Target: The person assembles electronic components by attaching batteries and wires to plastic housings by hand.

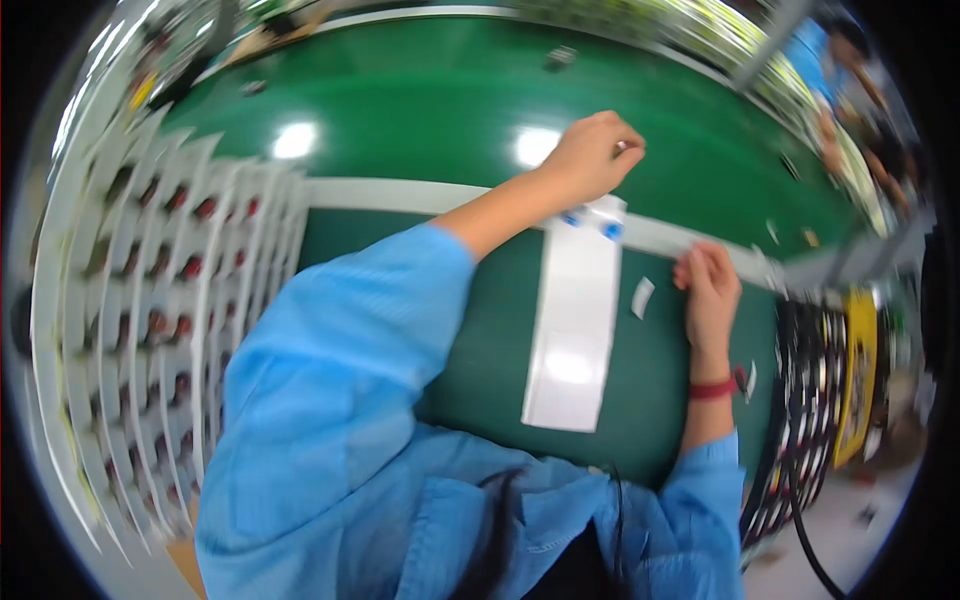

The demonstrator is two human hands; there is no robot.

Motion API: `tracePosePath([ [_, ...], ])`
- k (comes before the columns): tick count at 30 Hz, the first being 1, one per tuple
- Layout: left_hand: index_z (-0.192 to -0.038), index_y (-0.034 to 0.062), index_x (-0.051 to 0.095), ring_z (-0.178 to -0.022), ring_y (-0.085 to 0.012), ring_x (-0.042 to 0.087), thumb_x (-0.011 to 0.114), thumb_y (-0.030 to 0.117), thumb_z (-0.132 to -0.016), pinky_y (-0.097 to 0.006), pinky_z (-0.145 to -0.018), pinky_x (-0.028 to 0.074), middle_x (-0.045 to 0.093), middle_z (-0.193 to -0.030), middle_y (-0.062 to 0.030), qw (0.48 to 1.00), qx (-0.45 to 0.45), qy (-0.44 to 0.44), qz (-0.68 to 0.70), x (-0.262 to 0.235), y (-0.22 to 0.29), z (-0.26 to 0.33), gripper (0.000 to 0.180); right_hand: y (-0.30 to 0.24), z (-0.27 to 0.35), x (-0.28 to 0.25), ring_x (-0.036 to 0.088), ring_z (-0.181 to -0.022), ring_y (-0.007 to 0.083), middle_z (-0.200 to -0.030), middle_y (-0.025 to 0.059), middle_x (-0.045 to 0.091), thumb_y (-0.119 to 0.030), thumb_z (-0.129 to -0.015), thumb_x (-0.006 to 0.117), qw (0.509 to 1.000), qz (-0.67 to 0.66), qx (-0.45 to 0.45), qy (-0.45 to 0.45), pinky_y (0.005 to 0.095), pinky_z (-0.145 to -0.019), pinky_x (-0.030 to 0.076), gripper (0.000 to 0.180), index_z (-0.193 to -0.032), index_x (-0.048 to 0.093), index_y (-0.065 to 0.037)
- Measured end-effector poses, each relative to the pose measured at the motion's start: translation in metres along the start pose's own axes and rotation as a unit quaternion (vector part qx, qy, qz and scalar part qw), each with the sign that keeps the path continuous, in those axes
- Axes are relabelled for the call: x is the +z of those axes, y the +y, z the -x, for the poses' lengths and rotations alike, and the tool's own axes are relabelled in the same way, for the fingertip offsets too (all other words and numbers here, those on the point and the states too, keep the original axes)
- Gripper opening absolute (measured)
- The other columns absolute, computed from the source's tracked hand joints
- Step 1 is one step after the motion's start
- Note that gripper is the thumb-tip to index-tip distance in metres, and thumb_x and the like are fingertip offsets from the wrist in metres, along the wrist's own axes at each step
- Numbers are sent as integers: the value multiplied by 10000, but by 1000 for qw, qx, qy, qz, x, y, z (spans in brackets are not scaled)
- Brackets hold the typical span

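Note:
My left hand [590,155] reaches forward over the green table [420,100], fingers curled shut on a small shiny item at its fingertips; what the item is cannot be told. Just below it lies a long white card [575,320] with small blue pieces [595,222] at its far end. My right hand [708,295] rests on the table to the card's right, fingers bent, touching the end of a white strip [400,195] that crosses the table. A small white scrap [642,297] lies between card and right hand. A red band circles my right wrist.
Rows of white cards holding small dark red parts [170,290] fill the left side. Black and yellow racks [835,380] stand at the right edge. Other people [850,90] work at the far right.

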State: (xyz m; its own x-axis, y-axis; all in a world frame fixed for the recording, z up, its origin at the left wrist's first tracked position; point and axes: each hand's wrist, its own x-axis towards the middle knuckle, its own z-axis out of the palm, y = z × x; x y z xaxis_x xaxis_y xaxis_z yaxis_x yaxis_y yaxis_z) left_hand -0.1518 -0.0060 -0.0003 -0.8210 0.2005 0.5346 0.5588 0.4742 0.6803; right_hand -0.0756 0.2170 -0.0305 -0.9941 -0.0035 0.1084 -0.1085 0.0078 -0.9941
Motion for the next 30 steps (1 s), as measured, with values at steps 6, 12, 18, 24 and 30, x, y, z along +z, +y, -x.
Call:
tracePosePath([
  [6,-878,22,605,-839,-268,550,612,66,-737,-337,-749,444,575,-890,-100,961,177,-210,17,21,88,105,148,-50,52,-44,562,-661,81,-737,35,594,-77,-802,602,953,256,-161,-31,205,-600,459,108,-868,572,3],
  [12,-878,5,603,-862,-270,541,625,28,-711,-334,-773,442,562,-926,-105,941,227,-249,2,27,99,115,170,-104,145,-256,595,-647,192,-714,104,607,-94,-783,576,781,572,-40,246,291,-610,464,121,-893,577,-45],
  [18,-861,2,598,-853,-254,542,623,16,-695,-334,-755,446,561,-915,-92,944,223,-241,-29,29,108,117,168,-82,121,-382,614,-671,212,-730,114,626,-100,-743,601,714,641,0,283,308,-626,465,122,-840,592,-27],
  [24,-855,13,613,-858,-245,546,629,23,-690,-326,-754,448,573,-915,-81,955,173,-240,-29,32,110,118,166,-35,20,-344,597,-803,346,-800,214,609,-119,-691,571,578,787,39,213,414,-702,479,177,-789,615,22],
  [30,-859,23,621,-849,-239,545,626,44,-701,-326,-756,449,577,-918,-74,958,148,-246,-2,29,103,117,159,-40,21,-348,580,-807,366,-857,210,601,-78,-701,560,703,689,52,168,402,-704,472,121,-799,609,-27],
])
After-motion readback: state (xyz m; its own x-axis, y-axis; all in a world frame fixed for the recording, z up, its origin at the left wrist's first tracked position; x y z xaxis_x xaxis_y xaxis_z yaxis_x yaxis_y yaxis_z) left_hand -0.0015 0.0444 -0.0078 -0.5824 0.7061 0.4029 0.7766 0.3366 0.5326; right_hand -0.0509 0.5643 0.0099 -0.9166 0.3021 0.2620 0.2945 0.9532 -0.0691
